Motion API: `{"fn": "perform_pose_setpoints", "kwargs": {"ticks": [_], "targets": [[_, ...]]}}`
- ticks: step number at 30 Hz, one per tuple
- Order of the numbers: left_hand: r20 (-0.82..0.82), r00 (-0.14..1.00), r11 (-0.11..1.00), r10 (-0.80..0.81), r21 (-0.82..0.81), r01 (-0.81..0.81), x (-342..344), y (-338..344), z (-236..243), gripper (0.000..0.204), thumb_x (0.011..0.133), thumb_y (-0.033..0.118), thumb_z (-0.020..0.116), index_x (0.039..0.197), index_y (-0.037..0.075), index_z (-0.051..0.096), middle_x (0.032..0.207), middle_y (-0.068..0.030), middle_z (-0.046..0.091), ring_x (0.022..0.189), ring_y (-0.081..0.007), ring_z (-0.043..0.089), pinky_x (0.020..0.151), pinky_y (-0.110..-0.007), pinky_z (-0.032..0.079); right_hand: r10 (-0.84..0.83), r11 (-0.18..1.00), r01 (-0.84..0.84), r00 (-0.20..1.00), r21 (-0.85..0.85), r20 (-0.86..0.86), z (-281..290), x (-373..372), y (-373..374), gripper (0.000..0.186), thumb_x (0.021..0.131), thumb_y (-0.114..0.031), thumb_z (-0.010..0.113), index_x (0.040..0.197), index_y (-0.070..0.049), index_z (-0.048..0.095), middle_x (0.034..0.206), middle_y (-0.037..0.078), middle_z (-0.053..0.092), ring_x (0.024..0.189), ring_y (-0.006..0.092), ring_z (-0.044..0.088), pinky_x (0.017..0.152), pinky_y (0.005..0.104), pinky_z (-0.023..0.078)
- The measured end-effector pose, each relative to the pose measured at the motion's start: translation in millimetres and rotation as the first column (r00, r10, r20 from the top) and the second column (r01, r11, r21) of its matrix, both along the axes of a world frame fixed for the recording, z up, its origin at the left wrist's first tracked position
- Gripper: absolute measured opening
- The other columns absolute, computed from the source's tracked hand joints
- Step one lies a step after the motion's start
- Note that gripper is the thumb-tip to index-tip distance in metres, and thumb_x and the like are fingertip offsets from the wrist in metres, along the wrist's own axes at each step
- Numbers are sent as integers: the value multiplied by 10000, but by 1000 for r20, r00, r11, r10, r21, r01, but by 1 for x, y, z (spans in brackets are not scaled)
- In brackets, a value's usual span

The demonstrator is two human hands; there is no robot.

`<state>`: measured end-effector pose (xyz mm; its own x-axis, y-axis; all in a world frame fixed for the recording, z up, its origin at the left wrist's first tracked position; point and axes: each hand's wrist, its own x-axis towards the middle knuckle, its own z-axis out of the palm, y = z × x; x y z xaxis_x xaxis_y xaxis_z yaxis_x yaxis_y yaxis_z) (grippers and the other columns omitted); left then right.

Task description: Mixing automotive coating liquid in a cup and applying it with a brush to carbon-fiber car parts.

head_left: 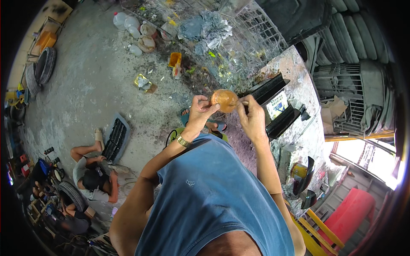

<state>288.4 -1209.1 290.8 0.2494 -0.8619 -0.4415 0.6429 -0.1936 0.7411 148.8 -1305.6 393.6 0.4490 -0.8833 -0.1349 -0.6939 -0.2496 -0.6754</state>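
Note:
In front of my chest, my left hand (200, 113) grips a round, shiny amber roll (224, 99) that looks like tape, its thumb on the near side. My right hand (252, 118) is closed in a pinch at the roll's right edge; whatever lies between those fingertips is too small to make out. Just right of my hands, two black strips with a woven pattern, a far one (267, 90) and a near one (283, 122), rest on the paint-stained bench (305, 102). Between them sits a container with a white and blue label (277, 105).
Glossy black curved pieces (304, 177) and a yellow tin (299, 171) stand nearer on the bench. Plastic jugs (131, 22), an orange scoop-like container (174, 59) and an open tin (143, 82) are on the floor ahead. At left, another person (92, 177) sits beside a grey-black panel (116, 138).

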Motion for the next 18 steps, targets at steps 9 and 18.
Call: {"fn": "perform_pose_setpoints", "kwargs": {"ticks": [9,18], "targets": [[54,999,999,8,-34,-6,-2,0,-5,512,817,147,781,1163,20,427,1064,-114,598,969,-150,600,816,-262,520,-9,996,15,997,-87,80,-4,2,3,103,912,-111,592,935,-15,565,837,190,651,733,380,640,638,416,494],[36,999,999,22,-49,-21,-4,2,-3,470,825,134,770,1172,11,477,1051,-100,614,959,-141,609,831,-262,520,-45,996,51,996,-76,71,-1,1,7,107,909,-107,600,934,-8,568,798,191,651,738,364,652,637,404,503]]}}
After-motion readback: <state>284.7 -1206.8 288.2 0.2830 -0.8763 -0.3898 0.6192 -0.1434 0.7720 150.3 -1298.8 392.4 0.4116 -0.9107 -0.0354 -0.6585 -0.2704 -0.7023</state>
